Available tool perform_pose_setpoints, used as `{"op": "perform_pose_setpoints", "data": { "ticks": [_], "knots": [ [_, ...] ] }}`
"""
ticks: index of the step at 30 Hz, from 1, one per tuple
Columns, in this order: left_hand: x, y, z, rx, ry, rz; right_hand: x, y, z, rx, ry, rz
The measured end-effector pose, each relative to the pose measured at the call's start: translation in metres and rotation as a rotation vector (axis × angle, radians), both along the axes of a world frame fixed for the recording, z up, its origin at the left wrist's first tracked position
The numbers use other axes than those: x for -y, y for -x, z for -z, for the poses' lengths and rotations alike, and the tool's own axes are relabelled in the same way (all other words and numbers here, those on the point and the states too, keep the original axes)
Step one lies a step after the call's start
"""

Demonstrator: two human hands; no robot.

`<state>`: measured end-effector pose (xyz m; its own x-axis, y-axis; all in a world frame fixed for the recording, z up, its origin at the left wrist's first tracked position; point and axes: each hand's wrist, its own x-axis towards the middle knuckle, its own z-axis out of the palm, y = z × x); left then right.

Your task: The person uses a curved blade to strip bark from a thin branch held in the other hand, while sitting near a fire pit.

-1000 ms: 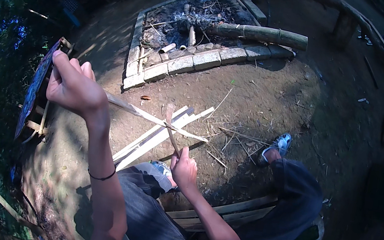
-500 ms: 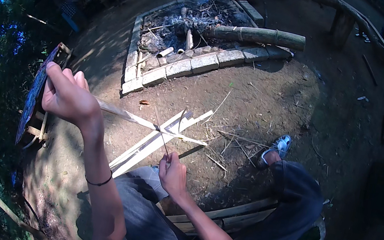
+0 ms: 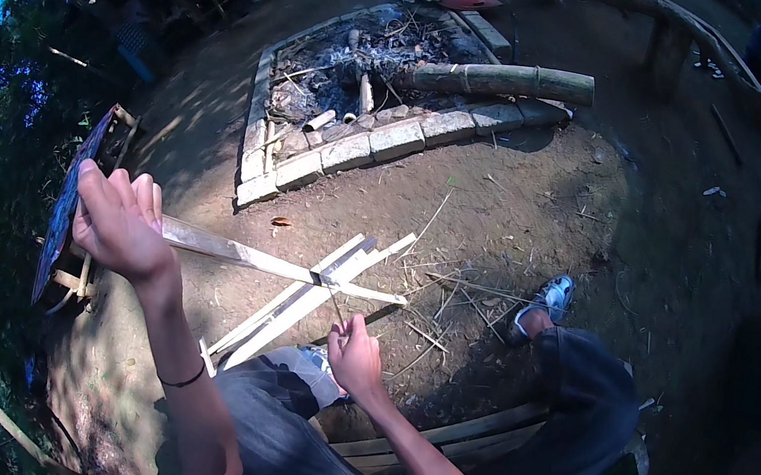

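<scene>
My left hand is closed round the far-left end of a long pale bamboo strip. The strip reaches rightward, nearly level, tapering to its right end. Closed below it, my right hand grips a thin dark knife, whose blade rises to the strip and meets it right of its middle. The handle is hidden in my fingers. Beneath the held strip, several split bamboo strips lie slantwise by my left shoe.
A stone-edged fire pit with ash and a thick bamboo pole lies ahead. Thin shavings litter the ground near my right shoe. A low bench stands left, near my left hand. Bamboo slats run between my legs.
My left hand has come down in the view, and the strip lies more level. The knife has tipped, so less of its blade shows. My right hand has shifted slightly down and right.
</scene>
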<state>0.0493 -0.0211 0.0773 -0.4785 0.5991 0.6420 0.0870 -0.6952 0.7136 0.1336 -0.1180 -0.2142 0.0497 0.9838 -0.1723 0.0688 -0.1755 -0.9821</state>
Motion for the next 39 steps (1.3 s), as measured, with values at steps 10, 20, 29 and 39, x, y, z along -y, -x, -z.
{"op": "perform_pose_setpoints", "data": {
  "ticks": [10,20,29,39],
  "knots": [
    [0.023,0.003,0.002,-0.038,0.015,0.345,-0.006,0.008,0.099,0.219,0.185,0.036],
    [0.022,0.006,0.002,-0.016,0.019,0.444,0.018,0.031,-0.050,-0.113,-0.118,0.072],
    [0.030,0.007,0.003,-0.029,0.003,0.355,-0.004,0.020,0.045,0.031,0.192,0.065],
    [0.027,-0.016,-0.002,0.031,0.012,-0.009,0.005,0.008,0.111,0.233,0.186,0.049]
  ]
}}
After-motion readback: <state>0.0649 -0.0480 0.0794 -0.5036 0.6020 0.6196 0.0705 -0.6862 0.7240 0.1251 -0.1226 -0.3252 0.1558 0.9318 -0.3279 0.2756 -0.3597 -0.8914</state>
